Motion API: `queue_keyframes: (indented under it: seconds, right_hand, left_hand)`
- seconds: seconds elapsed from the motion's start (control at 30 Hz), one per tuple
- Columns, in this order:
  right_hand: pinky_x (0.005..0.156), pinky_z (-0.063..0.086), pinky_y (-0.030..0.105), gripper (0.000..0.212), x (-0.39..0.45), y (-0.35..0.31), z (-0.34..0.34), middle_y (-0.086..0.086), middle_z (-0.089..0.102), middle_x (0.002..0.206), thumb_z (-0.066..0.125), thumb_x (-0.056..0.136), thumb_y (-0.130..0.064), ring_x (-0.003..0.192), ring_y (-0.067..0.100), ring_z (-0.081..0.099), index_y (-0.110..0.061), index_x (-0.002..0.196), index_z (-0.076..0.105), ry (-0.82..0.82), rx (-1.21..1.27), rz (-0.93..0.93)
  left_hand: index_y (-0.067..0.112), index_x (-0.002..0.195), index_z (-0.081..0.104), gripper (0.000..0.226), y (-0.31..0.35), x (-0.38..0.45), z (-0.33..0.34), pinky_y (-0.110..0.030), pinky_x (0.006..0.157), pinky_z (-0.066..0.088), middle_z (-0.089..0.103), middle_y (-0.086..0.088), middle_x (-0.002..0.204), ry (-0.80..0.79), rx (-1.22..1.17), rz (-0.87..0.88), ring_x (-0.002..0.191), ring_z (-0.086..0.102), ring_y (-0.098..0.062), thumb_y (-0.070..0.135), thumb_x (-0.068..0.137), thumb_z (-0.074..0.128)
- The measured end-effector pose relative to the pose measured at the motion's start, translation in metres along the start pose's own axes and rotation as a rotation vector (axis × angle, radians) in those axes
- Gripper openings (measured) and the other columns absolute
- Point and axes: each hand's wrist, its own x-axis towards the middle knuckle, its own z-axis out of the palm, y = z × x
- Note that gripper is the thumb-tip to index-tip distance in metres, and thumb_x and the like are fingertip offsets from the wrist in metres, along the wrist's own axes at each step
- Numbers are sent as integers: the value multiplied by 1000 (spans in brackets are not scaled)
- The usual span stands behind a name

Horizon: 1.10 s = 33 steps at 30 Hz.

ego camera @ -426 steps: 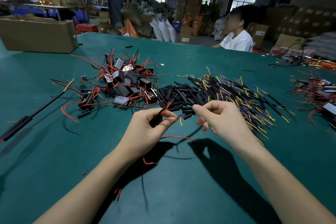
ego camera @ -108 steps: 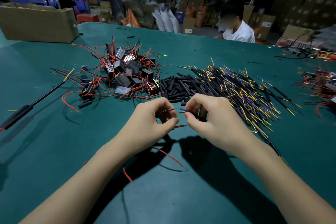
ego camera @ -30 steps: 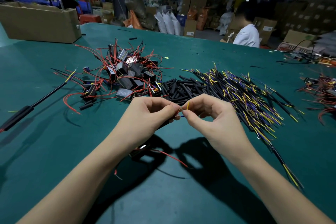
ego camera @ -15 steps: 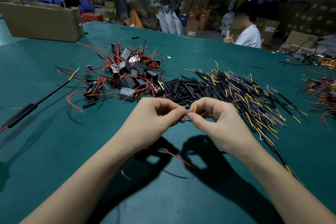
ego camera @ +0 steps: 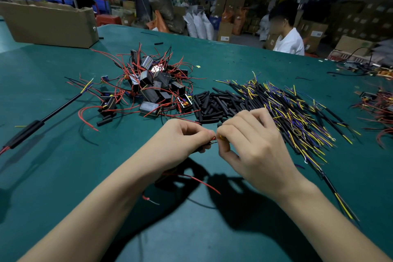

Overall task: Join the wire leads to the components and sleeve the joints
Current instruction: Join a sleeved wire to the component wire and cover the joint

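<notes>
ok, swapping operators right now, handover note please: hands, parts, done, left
Left hand: pinching a red lead at the joint; a component seems to hang below the wrist, mostly hidden.
Right hand: pinching the yellow wire end against it, fingertips of both hands meeting.
Supplies on the green table: component pile far left, black sleeves centre, yellow/blue wire bundle right.
Done: one sleeved assembly lies at far left.
Left: finish this joint, sleeve it; no sleeve visible on it yet. Piles remain.
</notes>
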Motion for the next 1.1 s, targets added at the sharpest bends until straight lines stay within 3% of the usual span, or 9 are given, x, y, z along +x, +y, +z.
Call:
queue_keyframes:
  seconds: [0.1, 0.17, 0.27, 0.4, 0.5, 0.57, 0.73, 0.9, 1.1]
  right_hand:
    - [67, 44, 37, 16, -2, 0, 2, 2, 61, 73, 56, 89, -5, 65, 24, 57, -6, 75, 64, -17, 58, 44]
    - [71, 45, 33, 5, -3, 0, 2, -5, 61, 76, 62, 84, -7, 67, 14, 57, -10, 80, 63, -99, 370, 238]
    - [73, 47, 20, 4, -2, 2, 0, -12, 63, 73, 64, 82, -14, 69, 4, 57, -18, 82, 65, -171, 865, 622]
    - [70, 48, 16, 11, 0, 10, 0, -6, 66, 68, 63, 89, -16, 64, 8, 57, -14, 79, 68, -267, 1184, 896]
    - [73, 48, 19, 26, -1, 15, -1, 2, 66, 73, 60, 81, -35, 68, 13, 58, -11, 78, 70, -337, 1333, 992]
    - [72, 50, 22, 32, -1, 18, -2, 7, 66, 77, 56, 81, -36, 73, 17, 59, -8, 79, 70, -347, 1466, 1081]
    - [72, 42, 26, 20, -5, 22, -3, 6, 64, 75, 64, 80, -27, 69, 16, 56, -8, 81, 70, -450, 1550, 1116]
    - [67, 52, 19, 18, -6, 25, -2, 7, 70, 75, 64, 78, -23, 67, 13, 64, -9, 77, 76, -460, 1652, 1275]
    - [67, 43, 21, 14, -4, 21, -3, 3, 69, 74, 73, 73, -28, 65, 11, 59, -14, 77, 76, -507, 1557, 1117]
  left_hand:
    - [14, 66, 69, 26, 1, -2, 0, -8, 61, 42, 63, 8, 57, 8, -27, 5, 56, 53, -2, 18, 90, 62]
    - [16, 68, 70, 24, 2, -2, 1, -10, 62, 42, 62, 9, 58, 50, 17, 41, 57, 52, -1, 18, 90, 61]
    - [21, 72, 69, 20, 2, -2, 5, -16, 66, 44, 64, 9, 62, 132, 95, 139, 60, 55, -1, 17, 90, 61]
    - [18, 78, 68, 14, 4, -9, 11, -2, 52, 33, 59, 15, 66, 217, 344, 373, 48, 46, 15, 12, 89, 63]
    - [15, 81, 69, 10, 3, -10, 12, -2, 60, 32, 56, 19, 68, 253, 451, 469, 60, 47, 15, 11, 89, 64]
    - [17, 81, 69, 10, 2, -9, 12, -3, 65, 32, 57, 19, 71, 274, 482, 497, 69, 50, 9, 12, 88, 65]
    - [15, 83, 69, 6, -1, -9, 14, -4, 69, 31, 59, 15, 75, 278, 539, 536, 74, 50, 1, 13, 88, 65]
    - [18, 85, 68, 9, -2, -9, 13, -5, 68, 31, 61, 13, 78, 294, 538, 543, 76, 50, -1, 22, 87, 60]
    - [18, 86, 66, 11, -3, -10, 12, -8, 67, 32, 59, 15, 79, 281, 600, 560, 77, 47, 3, 25, 87, 57]
